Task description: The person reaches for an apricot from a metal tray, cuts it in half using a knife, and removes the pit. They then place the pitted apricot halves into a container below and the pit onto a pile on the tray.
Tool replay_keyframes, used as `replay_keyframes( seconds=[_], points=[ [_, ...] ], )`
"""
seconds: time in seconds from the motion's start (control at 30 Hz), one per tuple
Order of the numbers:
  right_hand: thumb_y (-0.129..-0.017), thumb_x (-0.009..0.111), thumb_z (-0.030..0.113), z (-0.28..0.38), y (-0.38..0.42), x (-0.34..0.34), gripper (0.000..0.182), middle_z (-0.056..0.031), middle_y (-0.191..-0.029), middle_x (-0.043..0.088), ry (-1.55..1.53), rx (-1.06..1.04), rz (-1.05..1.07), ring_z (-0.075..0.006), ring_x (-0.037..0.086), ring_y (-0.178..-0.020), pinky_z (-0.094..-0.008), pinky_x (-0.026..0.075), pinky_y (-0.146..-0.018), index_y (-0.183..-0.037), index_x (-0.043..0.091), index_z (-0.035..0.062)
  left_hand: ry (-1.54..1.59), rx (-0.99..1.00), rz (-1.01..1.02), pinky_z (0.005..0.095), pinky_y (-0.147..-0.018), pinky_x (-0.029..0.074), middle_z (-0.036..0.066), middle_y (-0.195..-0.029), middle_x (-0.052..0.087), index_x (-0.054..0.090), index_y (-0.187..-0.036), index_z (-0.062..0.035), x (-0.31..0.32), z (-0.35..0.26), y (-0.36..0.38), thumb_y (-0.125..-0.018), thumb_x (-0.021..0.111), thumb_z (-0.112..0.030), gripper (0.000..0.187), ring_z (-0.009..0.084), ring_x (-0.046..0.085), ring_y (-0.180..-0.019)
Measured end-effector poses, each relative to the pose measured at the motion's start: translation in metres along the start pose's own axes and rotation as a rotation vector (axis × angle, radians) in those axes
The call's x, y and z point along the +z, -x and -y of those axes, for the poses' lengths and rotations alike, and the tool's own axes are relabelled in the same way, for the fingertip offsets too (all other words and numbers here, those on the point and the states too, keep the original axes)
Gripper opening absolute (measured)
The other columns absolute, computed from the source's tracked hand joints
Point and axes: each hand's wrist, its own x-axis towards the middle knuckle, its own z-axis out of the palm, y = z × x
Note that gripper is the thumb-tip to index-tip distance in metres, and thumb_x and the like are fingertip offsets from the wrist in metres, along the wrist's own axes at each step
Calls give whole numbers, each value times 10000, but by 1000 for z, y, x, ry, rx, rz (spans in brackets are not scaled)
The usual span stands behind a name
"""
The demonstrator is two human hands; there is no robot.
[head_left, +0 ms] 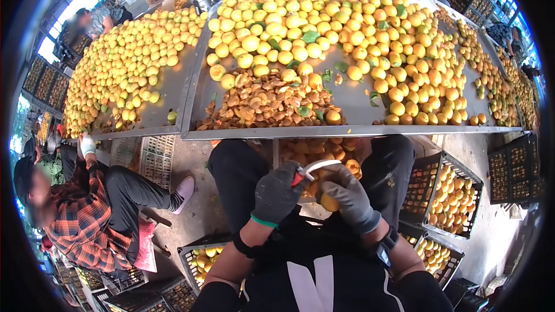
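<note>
In the middle of the head view, my left hand [277, 194], in a dark grey glove with a green cuff edge, is closed around a red-handled tool [298, 177]. A pale curved part [321, 165] of this tool reaches across to my right hand. My right hand [350, 196], also in a grey glove, is closed on an orange-yellow apricot [330, 202], partly covered by the fingers. Both hands are close together above my lap. Below the table edge, between my knees, lies a container of opened orange apricots [324, 150], whose rim is mostly hidden.
A metal table [347, 131] in front bears many whole apricots [300, 17] and a heap of brownish-orange pieces [272, 101]. Black crates of apricots [454, 196] stand at my right, another crate [199, 260] at lower left. A person in a plaid shirt [87, 225] sits at left.
</note>
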Motion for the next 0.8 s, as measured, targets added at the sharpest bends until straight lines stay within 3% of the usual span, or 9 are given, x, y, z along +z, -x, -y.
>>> replay_keyframes(
  seconds=[0.13,0.23,0.3,0.4,0.53,0.6,0.67,0.7,0.8],
  points=[
    [-941,564,134,-2,-7,-3,194,-28,-931,648,246,-11,100,-111,599,-880,-255,492,-833,-1080,622,11,-64,155,14,443,-672,497,182,-894,635,593,-1040,-50,8,-8,8,-776,678,-153,296,375,625,-812],
    [-950,555,249,-18,-13,-24,274,-58,-1023,625,-45,224,212,-187,616,-866,-294,502,-794,-1118,581,34,96,36,153,449,-694,490,220,-896,619,559,-1080,-30,4,1,9,-773,680,-120,342,409,614,-847],
    [-942,538,390,-31,-14,-26,386,-72,-1038,615,-803,335,102,-226,616,-917,-302,515,-774,-1102,561,40,204,-56,259,450,-692,485,231,-893,612,538,-1091,-21,-1,5,10,-785,677,-126,352,419,609,-852],
    [-936,510,462,-16,-11,-16,427,-83,-1043,599,-797,300,-158,-248,599,-937,-311,515,-706,-1102,541,69,242,-33,257,458,-608,489,248,-859,621,500,-1167,1,-3,4,12,-846,651,-213,414,430,613,-764],
    [-932,497,484,-29,-8,-30,456,-100,-1061,596,-571,191,150,-231,601,-930,-312,520,-711,-1124,524,72,127,32,178,466,-590,486,227,-816,623,508,-1176,-7,7,2,21,-843,661,-208,418,403,624,-719],
    [-949,492,421,-39,-4,-29,397,-88,-1070,598,-607,250,77,-206,607,-925,-293,518,-730,-1117,523,62,91,45,141,464,-589,488,217,-805,626,521,-1166,-15,10,-1,24,-841,664,-209,404,389,627,-703],
    [-967,471,337,-43,1,-24,311,-74,-1069,598,701,-514,51,-186,598,-917,-279,505,-711,-1115,522,68,-34,104,139,441,-584,497,198,-840,639,564,-1135,-40,10,-4,26,-816,672,-193,370,355,632,-686],
    [-981,421,284,-46,-2,-23,273,-70,-1069,594,789,-679,33,-174,590,-921,-273,499,-699,-1126,519,74,-35,101,138,441,-584,497,198,-840,639,564,-1135,-40,9,-6,28,-816,672,-193,370,355,632,-686],
    [-740,730,-72,-47,5,-17,375,-138,-1100,589,183,-108,-71,-243,621,-1004,-333,515,-828,-1021,504,29,-143,200,75,443,-604,489,197,-866,623,574,-1061,-45,9,-7,29,-757,677,-128,332,360,626,-747]
  ],
)
